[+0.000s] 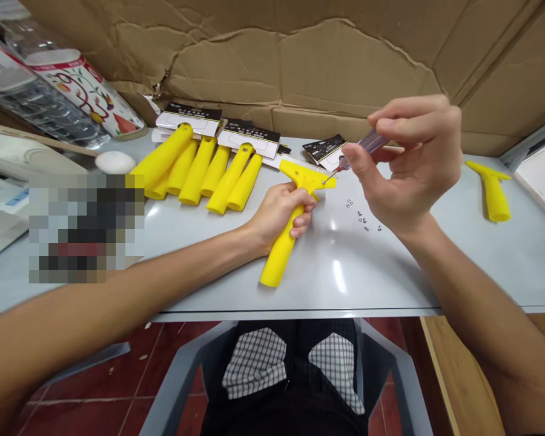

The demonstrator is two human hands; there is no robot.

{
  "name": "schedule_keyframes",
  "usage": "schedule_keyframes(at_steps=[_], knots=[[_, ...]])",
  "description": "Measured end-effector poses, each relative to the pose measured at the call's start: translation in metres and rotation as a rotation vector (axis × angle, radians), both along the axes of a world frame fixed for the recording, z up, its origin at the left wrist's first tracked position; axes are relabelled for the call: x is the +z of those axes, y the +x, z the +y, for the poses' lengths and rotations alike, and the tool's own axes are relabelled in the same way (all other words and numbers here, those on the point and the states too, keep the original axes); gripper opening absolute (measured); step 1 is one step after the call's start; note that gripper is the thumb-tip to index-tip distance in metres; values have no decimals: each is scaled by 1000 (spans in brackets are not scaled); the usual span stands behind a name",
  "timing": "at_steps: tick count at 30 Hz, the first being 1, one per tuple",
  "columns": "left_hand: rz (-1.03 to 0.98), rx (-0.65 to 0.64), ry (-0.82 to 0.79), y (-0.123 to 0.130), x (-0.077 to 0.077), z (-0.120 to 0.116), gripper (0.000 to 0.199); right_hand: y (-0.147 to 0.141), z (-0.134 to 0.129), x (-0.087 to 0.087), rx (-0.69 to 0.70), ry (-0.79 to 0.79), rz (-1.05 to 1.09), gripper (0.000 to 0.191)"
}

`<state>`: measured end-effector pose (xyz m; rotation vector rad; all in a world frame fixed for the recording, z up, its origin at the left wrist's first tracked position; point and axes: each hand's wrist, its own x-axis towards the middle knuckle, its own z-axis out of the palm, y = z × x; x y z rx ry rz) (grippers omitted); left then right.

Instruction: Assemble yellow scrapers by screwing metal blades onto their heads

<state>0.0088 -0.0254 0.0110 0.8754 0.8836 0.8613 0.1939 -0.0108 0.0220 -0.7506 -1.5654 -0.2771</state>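
My left hand [279, 212] is shut around a yellow plastic scraper handle [279, 254], whose wide head points up to the right. My right hand [413, 157] pinches a small screwdriver with a clear handle [367, 144], and its thin metal tip touches the scraper's head. Several tiny metal screws [361, 215] lie on the table just below that hand. Farther left, several yellow scraper handles [195, 172] lie side by side, with black-and-white packaging cards [188, 118] along their far ends. One more yellow handle [493, 194] lies at the right.
A pale grey table [345, 266] carries everything, with its front edge near my lap. Torn cardboard [300, 66] forms the back wall. At the far left stand a plastic bottle [36, 91], a patterned cylinder [84, 91] and a white ball [115, 162]. A blurred patch hides part of the table.
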Motion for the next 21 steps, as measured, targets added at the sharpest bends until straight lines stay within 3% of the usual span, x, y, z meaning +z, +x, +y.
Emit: schedule_keyframes(at_steps=[4,8,12,16,21], knots=[[-37,-16,-39,-1,1,3,21,1,0,2,-83,-26,-29,26],[-175,-102,-46,-6,-5,9,20,-1,-2,5,-55,38,-22,26],[-296,-178,-72,-8,-10,13,16,3,4,0,-42,-22,-59,21],[-309,-90,-205,-6,-5,13,19,8,10,-9,-6,-76,-163,18],[-257,28,-330,-3,4,14,33,5,13,-15,44,6,-232,22]])
